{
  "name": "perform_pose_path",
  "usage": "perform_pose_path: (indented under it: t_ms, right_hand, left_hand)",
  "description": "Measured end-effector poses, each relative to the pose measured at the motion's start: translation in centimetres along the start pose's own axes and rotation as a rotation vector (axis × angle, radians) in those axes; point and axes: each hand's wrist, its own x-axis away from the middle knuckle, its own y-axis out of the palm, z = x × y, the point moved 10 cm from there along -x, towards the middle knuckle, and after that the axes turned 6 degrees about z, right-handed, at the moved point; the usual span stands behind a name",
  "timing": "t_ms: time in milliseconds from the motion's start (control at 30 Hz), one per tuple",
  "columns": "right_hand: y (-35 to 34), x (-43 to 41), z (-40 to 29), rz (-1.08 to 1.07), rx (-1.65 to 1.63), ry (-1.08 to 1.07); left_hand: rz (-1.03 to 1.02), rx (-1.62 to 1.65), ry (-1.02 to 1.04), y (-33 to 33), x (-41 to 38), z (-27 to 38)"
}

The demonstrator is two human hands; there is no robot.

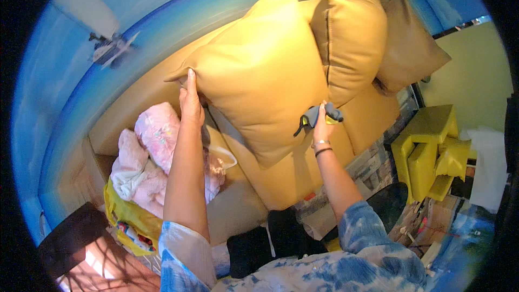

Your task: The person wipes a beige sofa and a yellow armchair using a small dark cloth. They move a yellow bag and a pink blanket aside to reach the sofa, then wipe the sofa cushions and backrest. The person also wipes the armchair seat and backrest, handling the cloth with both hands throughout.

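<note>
A large tan cushion [259, 69] is tilted above the seat of a tan sofa [284, 182]. My left hand [191, 103] grips it near its left corner, thumb or finger extended along the edge. My right hand [321, 123] is at the cushion's lower right edge and holds a bunched grey and yellow cloth [320, 115]. Whether its fingers also grip the cushion cannot be told. Two more tan cushions, one with a dark zip [357, 44] and one farther right [413, 48], lean on the backrest.
Pink fleecy bedding [158, 138] is heaped on the sofa's left part, beside a yellow bag [134, 227]. A yellow-green stepped piece of furniture [429, 150] stands at the right. A fan [111, 48] shows upper left against the blue painted wall.
</note>
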Motion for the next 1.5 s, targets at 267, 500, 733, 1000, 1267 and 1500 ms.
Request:
perform_pose_path:
  t_ms: [267,500,733,1000,1267,1500]
  right_hand:
    - [2.3,3.4,11.9,0.026,-0.389,0.606]
    - [7.8,19.1,10.5,-0.303,0.495,0.652]
    - [4.2,16.5,5.6,-0.373,0.314,0.351]
    - [-8.7,6.3,1.9,-0.212,0.209,0.376]
    - [-14.6,-8.6,-1.5,0.096,-0.117,0.472]
    - [-14.7,-28.8,-6.3,0.045,0.152,0.439]
  left_hand:
    - [0.151,0.006,0.241,1.3,5.9,4.8]
    - [0.557,-0.548,0.687,-9.4,8.9,18.0]
    - [-0.090,-1.646,1.154,7.0,17.0,8.7]
    - [-0.078,-1.693,0.944,7.3,16.4,9.5]
    - [-0.253,-1.223,0.948,24.2,22.7,7.6]
    - [-0.041,-0.893,0.441,37.3,12.0,-3.8]
